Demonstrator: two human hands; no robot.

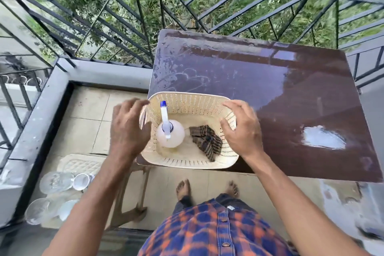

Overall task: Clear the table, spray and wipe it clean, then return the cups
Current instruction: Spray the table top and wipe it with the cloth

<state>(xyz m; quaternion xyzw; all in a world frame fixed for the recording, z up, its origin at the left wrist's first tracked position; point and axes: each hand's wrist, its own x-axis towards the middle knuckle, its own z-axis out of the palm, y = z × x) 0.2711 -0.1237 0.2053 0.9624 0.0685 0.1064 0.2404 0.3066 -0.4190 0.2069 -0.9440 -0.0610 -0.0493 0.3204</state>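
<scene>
In the head view, the cream perforated basket (187, 164) is sitting at the lower middle of the frame, on the near left corner of the brown surface (270, 81), with its near wall hanging slightly past the edge. The right grip (241, 129) is clamping the basket's right wall, thumb lying inside against the plastic and fingers curling over the rim. The left grip (128, 129) is reaching to the left rim beside a thin side handle, but it is motion-blurred, so whether it is actually gripping cannot be told. Inside the basket, a translucent spray bottle (170, 135) with a white and blue nozzle is standing upright toward the left, and a dark striped cloth (205, 141) is lying crumpled toward the right, apart from the bottle. The basket is probably going to handle as light but slightly flexible, so taking it by both side walls looks sensible, since the upright bottle could topple if it tilts. The surface is looking wet and streaked, with a white patch (324, 137) at the right of the frame. The clear cups (56, 182) are waiting on the tiled floor at the lower left; they are likely thin and easy to crush, so each is best taken around its wall.
</scene>
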